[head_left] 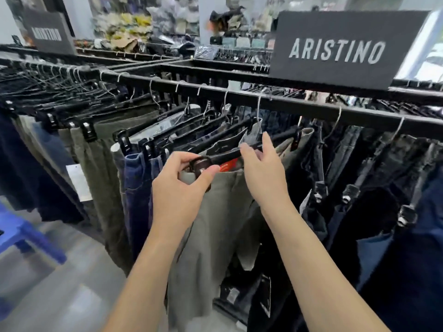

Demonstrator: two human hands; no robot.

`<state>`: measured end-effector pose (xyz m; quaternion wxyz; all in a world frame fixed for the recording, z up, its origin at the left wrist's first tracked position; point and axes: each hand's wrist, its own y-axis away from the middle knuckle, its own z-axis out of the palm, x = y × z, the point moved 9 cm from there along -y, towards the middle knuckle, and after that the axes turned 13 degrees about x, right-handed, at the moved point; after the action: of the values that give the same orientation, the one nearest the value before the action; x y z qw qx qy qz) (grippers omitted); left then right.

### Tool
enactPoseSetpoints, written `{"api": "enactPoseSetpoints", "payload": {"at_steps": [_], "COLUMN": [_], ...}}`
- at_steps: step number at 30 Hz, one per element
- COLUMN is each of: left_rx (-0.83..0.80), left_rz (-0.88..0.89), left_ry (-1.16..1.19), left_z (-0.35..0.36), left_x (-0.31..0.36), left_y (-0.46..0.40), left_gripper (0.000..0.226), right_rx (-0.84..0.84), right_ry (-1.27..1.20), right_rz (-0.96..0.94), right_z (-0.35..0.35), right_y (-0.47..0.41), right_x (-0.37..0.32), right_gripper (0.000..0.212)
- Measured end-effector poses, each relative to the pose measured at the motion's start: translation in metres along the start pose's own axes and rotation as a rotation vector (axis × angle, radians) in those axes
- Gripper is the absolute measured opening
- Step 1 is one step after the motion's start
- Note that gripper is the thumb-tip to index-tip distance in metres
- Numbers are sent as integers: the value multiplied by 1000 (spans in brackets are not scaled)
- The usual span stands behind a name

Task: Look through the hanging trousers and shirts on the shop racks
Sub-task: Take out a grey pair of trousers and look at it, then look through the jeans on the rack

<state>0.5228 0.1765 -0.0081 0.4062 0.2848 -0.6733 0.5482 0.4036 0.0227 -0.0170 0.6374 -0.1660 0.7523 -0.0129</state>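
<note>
The black rail (pixel 263 98) runs across the shop from left to right and carries a long row of trousers on black clip hangers. The pair being looked at, the grey-green trousers (pixel 215 224), hangs just below the middle of the rail, pulled forward out of the row. Its black hanger (pixel 227 155) clips the waistband, and a red tag (pixel 229 167) shows at the waist just under the hanger bar.

The left hand (pixel 178 185) pinches the hanger's left clip (pixel 200 167) between thumb and curled fingers. The right hand (pixel 260 166) grasps the hanger bar further right, fingers curled over the top, index finger raised towards the wire hook (pixel 258 109) that hangs on the rail.

Left of that pair along the rail hang two blue jeans (pixel 136 188), then olive trousers (pixel 96 168) with a white tag (pixel 80 182) beside them, then darker pairs too tightly packed to count. Right of the held pair, under the rail, hang dark navy and black trousers (pixel 383 212); three metal-tipped hanger clips show there, but the number of pairs cannot be told.

Two dark signs reading ARISTINO stand on the racks: one sign (pixel 340 50) on the rail to the right, a second sign (pixel 49 34) far left behind it, blurred. Beyond the rail, further racks and piles of goods are too blurred to tell apart. A blue stool (pixel 26 236) stands on the floor below the rail's left end.
</note>
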Motion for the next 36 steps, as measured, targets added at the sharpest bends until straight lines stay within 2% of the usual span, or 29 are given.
{"api": "enactPoseSetpoints", "payload": {"at_steps": [11,18,20,24,26,28,30,34,36], "left_rx": [-45,-188,-241,-474,-416,-232,-153,-290,-274], "left_rz": [115,58,43,130,310,510,582,293,263], "left_ry": [-11,-99,-130,-213,-169,-181,-301,-401,-453], "left_z": [56,84,86,93,78,53,41,42,36], "left_x": [21,-5,-11,-13,6,28,27,-17,-26], "left_y": [8,19,20,19,7,-13,-36,-71,-79], "left_gripper": [23,24,28,24,21,19,27,45,41], "right_rx": [36,13,-2,4,3,-4,8,55,75], "right_ry": [75,301,353,417,421,400,384,364,371], "right_rz": [26,-25,-37,-56,-46,-5,13,5,16], "right_z": [-13,-7,-5,-5,-6,-7,-10,-17,-24], "right_y": [-24,-15,-14,-18,-20,-21,-22,-30,-34], "right_x": [-20,-14,-11,-5,-3,2,7,20,25], "right_gripper": [81,41,41,51,56,56,55,54,53]}}
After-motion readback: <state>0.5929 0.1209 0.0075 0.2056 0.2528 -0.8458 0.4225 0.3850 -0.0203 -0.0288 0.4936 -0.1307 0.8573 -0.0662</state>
